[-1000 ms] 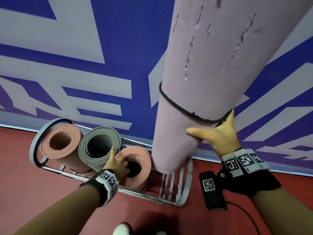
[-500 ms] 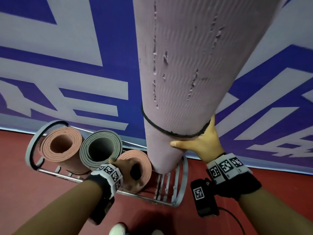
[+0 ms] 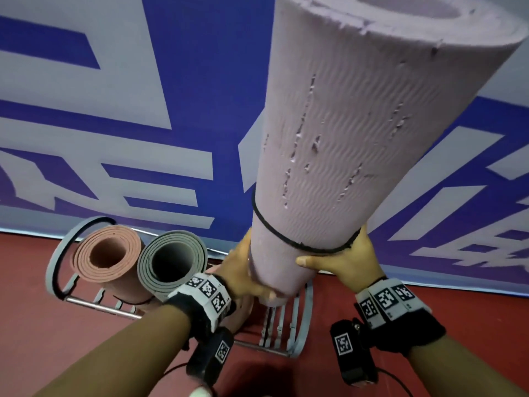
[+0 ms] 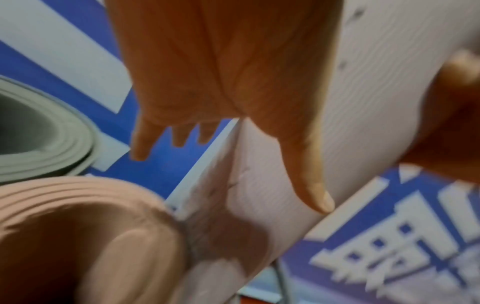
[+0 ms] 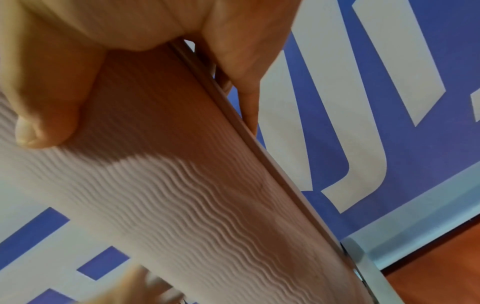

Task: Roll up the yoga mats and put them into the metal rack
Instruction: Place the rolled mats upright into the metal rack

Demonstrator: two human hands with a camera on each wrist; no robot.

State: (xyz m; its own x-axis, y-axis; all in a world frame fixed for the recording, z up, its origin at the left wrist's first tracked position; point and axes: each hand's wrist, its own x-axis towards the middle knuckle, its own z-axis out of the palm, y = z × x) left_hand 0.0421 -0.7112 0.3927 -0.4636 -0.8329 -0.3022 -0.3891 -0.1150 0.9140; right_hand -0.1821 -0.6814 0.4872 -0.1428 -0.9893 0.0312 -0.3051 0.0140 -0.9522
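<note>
Head view: both hands, left point(image 3: 243, 270) and right point(image 3: 340, 265), grip the banded mat point(image 3: 329, 167) upright over the rack's point(image 3: 300, 319) last free slot; leaning, its foot could catch the rim.
Left wrist: thumb pressed on it beside the racked pink roll point(image 4: 78, 236), which it may scrape.
Right wrist: fingers wrap the ribbed foam; it may slip.

Rack's point(image 3: 300, 319) right end open beside rolls point(image 3: 171, 262)

A red floor point(image 3: 34, 339) carries a grey metal rack point(image 3: 55, 265) beside the blue-and-white wall banner point(image 3: 143, 138); upright in the rack stand a salmon rolled mat point(image 3: 107, 255) and, touching it, a grey rolled mat point(image 3: 171, 260).
</note>
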